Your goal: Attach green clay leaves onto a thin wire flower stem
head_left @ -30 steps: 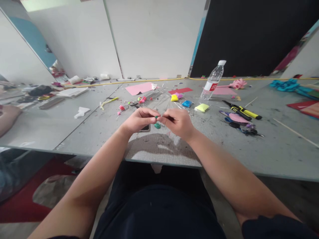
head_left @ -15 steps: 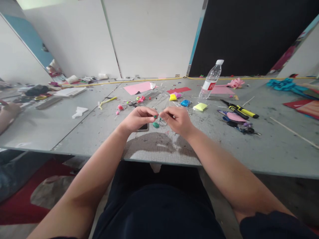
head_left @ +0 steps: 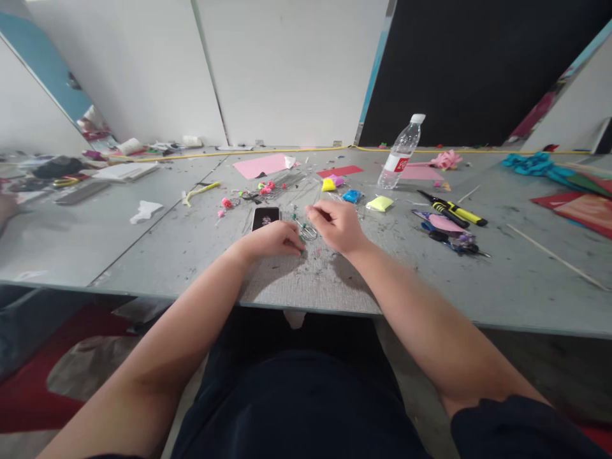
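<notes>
My left hand (head_left: 275, 240) is low over the table, its fingers curled together and pinching at a green clay lump that they mostly cover. A trace of green shows at the fingertips. Just to the right and a little higher is my right hand (head_left: 338, 224), closed in a pinch; what it holds is too small and hidden to make out. Between the hands are small dark green bits (head_left: 305, 225) and some thin, shiny wire loops (head_left: 310, 235). A phone (head_left: 266, 217) with a lit screen lies just beyond my left hand.
Yellow, blue and pale-yellow packets (head_left: 380, 203) lie beyond my right hand. A water bottle (head_left: 400, 153) stands behind them. To the right are yellow-black pliers (head_left: 452, 209) and a thin stick (head_left: 557, 256). Pink paper (head_left: 261, 166) and red beads (head_left: 226, 203) lie further back.
My left hand has dropped down and away from my right hand, onto the green lump, uncovering the phone. My right hand has barely moved. The view has shifted slightly.
</notes>
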Available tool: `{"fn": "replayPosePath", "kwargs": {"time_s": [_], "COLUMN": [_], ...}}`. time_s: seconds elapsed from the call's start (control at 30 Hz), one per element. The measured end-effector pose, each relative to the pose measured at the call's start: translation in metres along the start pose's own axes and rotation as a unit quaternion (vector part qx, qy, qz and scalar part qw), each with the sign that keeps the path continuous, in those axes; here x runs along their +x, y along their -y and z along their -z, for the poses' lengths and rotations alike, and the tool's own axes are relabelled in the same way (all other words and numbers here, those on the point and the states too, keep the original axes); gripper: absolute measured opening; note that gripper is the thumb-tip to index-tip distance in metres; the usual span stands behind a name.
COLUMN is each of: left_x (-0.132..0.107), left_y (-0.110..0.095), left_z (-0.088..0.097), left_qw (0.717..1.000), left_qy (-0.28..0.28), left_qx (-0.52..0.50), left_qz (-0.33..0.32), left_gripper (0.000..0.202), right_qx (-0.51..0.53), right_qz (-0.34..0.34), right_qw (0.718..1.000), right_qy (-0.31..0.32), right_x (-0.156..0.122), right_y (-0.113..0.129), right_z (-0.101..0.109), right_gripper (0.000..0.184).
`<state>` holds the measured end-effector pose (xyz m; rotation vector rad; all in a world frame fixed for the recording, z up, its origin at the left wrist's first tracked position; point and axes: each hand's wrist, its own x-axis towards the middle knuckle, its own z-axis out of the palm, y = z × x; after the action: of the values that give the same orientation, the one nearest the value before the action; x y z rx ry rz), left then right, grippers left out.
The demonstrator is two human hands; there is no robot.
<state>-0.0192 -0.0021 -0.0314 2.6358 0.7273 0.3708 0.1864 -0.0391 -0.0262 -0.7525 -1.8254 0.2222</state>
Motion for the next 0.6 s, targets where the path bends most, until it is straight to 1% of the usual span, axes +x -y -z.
{"fn": "replayPosePath", "kwargs": {"time_s": [0.13, 0.23, 0.3, 0.37, 0.4, 0.47, 0.53, 0.6], "left_x": [-0.001, -0.0017, -0.0019, -0.0018, -0.0015, -0.0007, -0.0002, -0.0003], "left_y": [-0.0025, -0.0027, -0.0012, 0.0008, 0.0018, 0.0035, 0.0042, 0.0029], "left_z": [0.0051, 0.008, 0.008, 0.0069, 0.0063, 0.0055, 0.0058, 0.0073], "left_qw": [1.0, 0.997, 0.991, 0.986, 0.984, 0.983, 0.984, 0.982], "left_qy": [-0.007, -0.04, -0.061, -0.058, -0.051, -0.047, -0.077, -0.128], "left_qx": [0.024, 0.058, 0.093, 0.13, 0.144, 0.153, 0.138, 0.104], "left_qz": [0.018, 0.044, 0.071, 0.09, 0.093, 0.091, 0.088, 0.087], "left_gripper": [0.019, 0.016, 0.023, 0.03, 0.031, 0.026, 0.019, 0.016], "right_qx": [-0.001, 0.0, -0.002, -0.006, -0.01, -0.017, -0.022, -0.033], "right_qz": [-0.005, -0.006, -0.008, -0.015, -0.02, -0.029, -0.043, -0.075], "right_qw": [1.0, 1.0, 1.0, 1.0, 1.0, 0.999, 0.998, 0.996], "right_qy": [0.006, 0.009, 0.012, 0.018, 0.023, 0.031, 0.038, 0.041], "right_x": [0.0003, 0.0001, 0.0001, 0.0002, 0.0003, 0.0009, 0.0017, 0.0026], "right_y": [-0.0011, -0.0034, -0.0049, -0.0055, -0.0053, -0.0045, -0.004, -0.005], "right_z": [0.0, -0.001, -0.0015, -0.0017, -0.0015, -0.0009, -0.0005, -0.0009], "right_gripper": [0.044, 0.042, 0.04, 0.039, 0.039, 0.038, 0.038, 0.035]}}
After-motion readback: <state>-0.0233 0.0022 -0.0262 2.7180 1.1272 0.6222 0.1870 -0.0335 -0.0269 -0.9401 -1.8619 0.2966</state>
